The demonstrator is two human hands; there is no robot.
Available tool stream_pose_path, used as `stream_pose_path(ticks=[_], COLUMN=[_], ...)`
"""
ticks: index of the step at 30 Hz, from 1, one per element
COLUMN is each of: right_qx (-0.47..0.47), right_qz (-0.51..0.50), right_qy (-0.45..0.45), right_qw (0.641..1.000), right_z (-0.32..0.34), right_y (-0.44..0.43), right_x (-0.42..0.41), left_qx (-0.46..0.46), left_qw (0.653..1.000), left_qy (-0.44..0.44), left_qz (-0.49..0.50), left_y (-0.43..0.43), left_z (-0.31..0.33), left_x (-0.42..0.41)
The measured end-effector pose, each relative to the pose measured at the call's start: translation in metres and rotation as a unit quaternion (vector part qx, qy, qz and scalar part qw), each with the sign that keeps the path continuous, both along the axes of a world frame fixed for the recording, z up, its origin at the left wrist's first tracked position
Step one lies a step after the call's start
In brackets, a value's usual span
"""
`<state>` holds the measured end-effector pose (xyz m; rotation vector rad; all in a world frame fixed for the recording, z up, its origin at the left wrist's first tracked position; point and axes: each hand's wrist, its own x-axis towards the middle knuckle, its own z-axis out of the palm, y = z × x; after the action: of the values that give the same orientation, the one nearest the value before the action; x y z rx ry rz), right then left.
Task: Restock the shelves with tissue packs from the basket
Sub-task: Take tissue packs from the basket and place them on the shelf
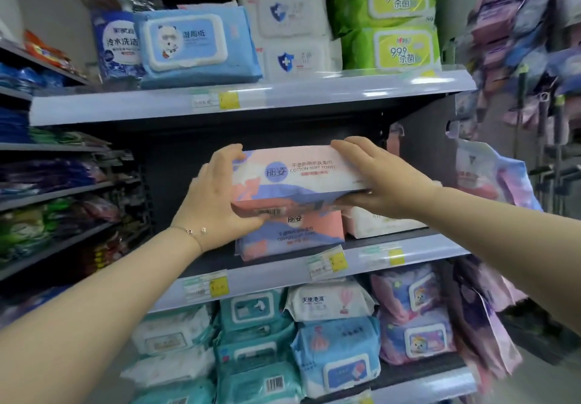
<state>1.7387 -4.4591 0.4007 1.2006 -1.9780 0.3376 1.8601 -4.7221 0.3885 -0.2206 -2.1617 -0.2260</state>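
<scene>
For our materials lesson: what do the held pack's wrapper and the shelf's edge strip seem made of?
The towel pack: likely thin printed plastic film, soft sheen; it creases where the left hand and right hand grip it. The shelf edge strip: probably glossy clear plastic; bright glints, price labels behind it.

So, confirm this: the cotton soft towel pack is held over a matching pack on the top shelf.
Wrong shelf. The head view shows the cotton soft towel pack held over a matching pack on the middle shelf, below the upper shelf with the green packs.
</scene>
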Motion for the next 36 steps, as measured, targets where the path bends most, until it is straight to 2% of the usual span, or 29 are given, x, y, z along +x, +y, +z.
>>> stream_pose_path(ticks=[2,5,8,10,12,15,18,21,23,26,28,31,33,34,36], right_qx=[-0.002,-0.023,-0.054,-0.055,-0.055,-0.092,-0.13,-0.122,-0.101,-0.113,-0.129,-0.181,-0.258,-0.311,-0.411], right_qz=[0.01,0.025,0.034,0.018,0.008,0.061,0.091,0.085,0.075,0.059,0.046,0.043,0.036,0.041,0.09], right_qy=[-0.037,-0.096,-0.114,-0.068,0.035,0.16,0.195,0.133,0.042,-0.096,-0.133,-0.137,-0.16,-0.19,-0.31], right_qw=[0.999,0.995,0.992,0.996,0.998,0.981,0.968,0.98,0.991,0.987,0.982,0.973,0.952,0.93,0.852], right_z=[0.002,0.006,0.007,0.004,-0.002,-0.014,-0.023,-0.029,-0.031,-0.03,-0.026,-0.023,-0.023,-0.024,-0.028], right_y=[-0.004,-0.009,-0.011,-0.015,-0.019,-0.02,-0.022,-0.022,-0.02,-0.018,-0.02,-0.024,-0.028,-0.031,-0.039], right_x=[-0.004,-0.012,-0.014,-0.014,-0.015,-0.02,-0.021,-0.019,-0.017,-0.011,-0.008,-0.002,0.001,0.005,0.018], left_qx=[0.043,0.064,0.114,0.136,0.16,0.236,0.251,0.192,0.128,0.021,0.004,0.029,0.072,0.098,0.156], left_qw=[0.998,0.996,0.988,0.986,0.983,0.963,0.952,0.971,0.985,0.993,0.994,0.991,0.986,0.982,0.969], left_qy=[-0.011,0.031,0.051,0.048,0.04,-0.003,-0.045,0.003,0.038,0.057,0.061,0.094,0.123,0.141,0.172], left_qz=[-0.039,-0.057,-0.086,-0.081,-0.076,-0.133,-0.172,-0.14,-0.11,-0.097,-0.094,-0.089,-0.086,-0.084,-0.085], left_y=[-0.005,-0.012,-0.016,-0.017,-0.017,-0.012,-0.011,-0.015,-0.017,-0.02,-0.019,-0.014,-0.007,-0.002,0.015], left_z=[-0.002,-0.002,-0.001,-0.005,-0.01,-0.015,-0.018,-0.017,-0.016,-0.016,-0.017,-0.022,-0.025,-0.026,-0.032], left_x=[-0.004,-0.014,-0.02,-0.022,-0.023,-0.021,-0.022,-0.02,-0.019,-0.02,-0.022,-0.022,-0.021,-0.021,-0.021])
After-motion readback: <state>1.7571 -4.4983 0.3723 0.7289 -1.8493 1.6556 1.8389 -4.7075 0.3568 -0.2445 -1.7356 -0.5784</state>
